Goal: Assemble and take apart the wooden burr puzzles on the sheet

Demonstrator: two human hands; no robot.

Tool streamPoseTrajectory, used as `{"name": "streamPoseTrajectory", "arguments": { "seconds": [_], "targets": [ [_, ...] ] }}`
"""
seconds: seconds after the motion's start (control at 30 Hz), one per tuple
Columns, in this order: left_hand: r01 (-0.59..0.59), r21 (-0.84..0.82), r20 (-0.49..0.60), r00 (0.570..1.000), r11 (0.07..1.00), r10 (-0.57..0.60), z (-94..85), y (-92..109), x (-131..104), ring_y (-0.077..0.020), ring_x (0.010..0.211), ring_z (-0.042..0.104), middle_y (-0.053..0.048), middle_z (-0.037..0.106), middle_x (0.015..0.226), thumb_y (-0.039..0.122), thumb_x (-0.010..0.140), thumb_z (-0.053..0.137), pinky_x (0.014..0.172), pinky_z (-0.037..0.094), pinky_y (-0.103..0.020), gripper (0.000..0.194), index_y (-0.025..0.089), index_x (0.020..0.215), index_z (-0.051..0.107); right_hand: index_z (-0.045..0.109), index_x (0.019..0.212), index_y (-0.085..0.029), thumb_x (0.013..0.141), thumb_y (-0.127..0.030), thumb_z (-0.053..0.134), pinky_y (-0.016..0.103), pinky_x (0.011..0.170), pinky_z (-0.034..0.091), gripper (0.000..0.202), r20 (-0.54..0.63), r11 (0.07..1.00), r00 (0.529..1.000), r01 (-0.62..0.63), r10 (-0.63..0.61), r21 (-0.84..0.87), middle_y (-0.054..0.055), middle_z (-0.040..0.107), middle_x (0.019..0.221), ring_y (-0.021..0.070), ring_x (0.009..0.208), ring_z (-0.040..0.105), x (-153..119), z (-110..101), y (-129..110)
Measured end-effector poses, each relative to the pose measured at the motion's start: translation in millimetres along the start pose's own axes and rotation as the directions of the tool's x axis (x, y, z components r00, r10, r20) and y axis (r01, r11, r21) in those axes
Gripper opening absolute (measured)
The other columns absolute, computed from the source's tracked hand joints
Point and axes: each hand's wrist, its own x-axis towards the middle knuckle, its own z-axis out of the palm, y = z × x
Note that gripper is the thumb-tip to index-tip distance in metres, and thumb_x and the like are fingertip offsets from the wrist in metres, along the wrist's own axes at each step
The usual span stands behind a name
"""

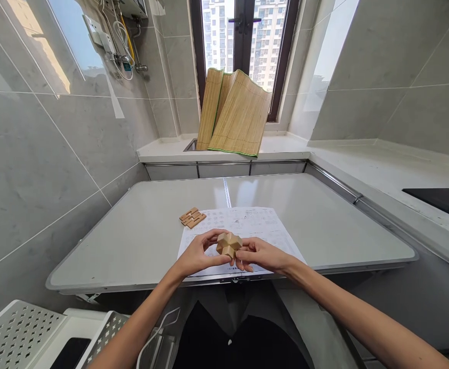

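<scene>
A small wooden burr puzzle (pixel 229 244) of interlocking pale blocks is held up between my hands, above a printed instruction sheet (pixel 274 230). My left hand (pixel 203 251) grips its left side, thumb below and fingers behind. From the right, my right hand (pixel 257 252) pinches the puzzle with thumb and fingers, some fingertips curling beneath it. Flat wooden pieces (pixel 192 218) with slots lie side by side at the sheet's upper left corner, apart from both hands.
The white folding table (pixel 151 230) has a centre seam. Behind it, a folded bamboo mat (pixel 239 115) leans by the window on a white counter (pixel 285 143). At lower left stands a white perforated basket (pixel 20 328) with a black phone (pixel 70 353) and a cable.
</scene>
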Motion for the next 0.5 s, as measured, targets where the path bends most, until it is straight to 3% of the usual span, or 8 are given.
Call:
{"name": "streamPoseTrajectory", "arguments": {
  "seconds": [0.1, 0.2, 0.3, 0.5],
  "targets": [
    [-0.037, 0.117, -0.024, 0.999, 0.992, 0.04, 4.9, 7, 1, -0.028, 0.115, 0.068, -0.007, 0.074, 0.122, 0.04, 0.075, 0.088, 0.107, 0.053, -0.039, 0.058, 0.023, 0.126, 0.068, 0.069, 0.105, -0.02, 0.086, -0.047, 0.081, 0.028, 0.06, 0.045, 0.036, -0.145, 0.995, 0.988, 0.031, -0.045, -0.099, 0.002, 0.069, 0.082, 0.0153, 0.068, 0.061, 1, 4, 5],
    [-0.034, 0.18, -0.114, 0.992, 0.983, 0.056, 11.8, 6, 4, -0.0302, 0.115, 0.069, -0.008, 0.075, 0.121, 0.043, 0.074, 0.088, 0.108, 0.053, -0.043, 0.058, 0.023, 0.125, 0.068, 0.062, 0.097, -0.021, 0.084, -0.044, 0.082, 0.028, 0.059, 0.047, 0.033, -0.306, 0.982, 0.945, 0.059, -0.113, -0.18, 0.001, 0.071, 0.08, 0.0169, 0.067, 0.066, 6, 4, 13],
    [-0.006, 0.163, -0.205, 0.978, 0.987, 0.039, 18.7, -3, 10, -0.0303, 0.112, 0.071, -0.007, 0.077, 0.117, 0.045, 0.073, 0.088, 0.109, 0.053, -0.044, 0.059, 0.023, 0.124, 0.068, 0.06, 0.1, -0.022, 0.087, -0.049, 0.077, 0.029, 0.057, 0.048, 0.035, -0.354, 0.973, 0.919, 0.103, -0.173, -0.209, 0.003, 0.074, 0.085, 0.0194, 0.068, 0.071, 12, 1, 25],
    [0.044, 0.055, -0.239, 0.971, 0.998, -0.03, 29.0, -23, 25, -0.0291, 0.11, 0.074, -0.007, 0.079, 0.112, 0.041, 0.075, 0.086, 0.104, 0.055, -0.042, 0.054, 0.021, 0.122, 0.067, 0.051, 0.11, -0.025, 0.082, -0.052, 0.083, 0.031, 0.058, 0.053, 0.05, -0.437, 0.978, 0.875, 0.165, -0.206, -0.13, 0.007, 0.077, 0.1, 0.0229, 0.078, 0.076, 26, -9, 45]
  ]
}}
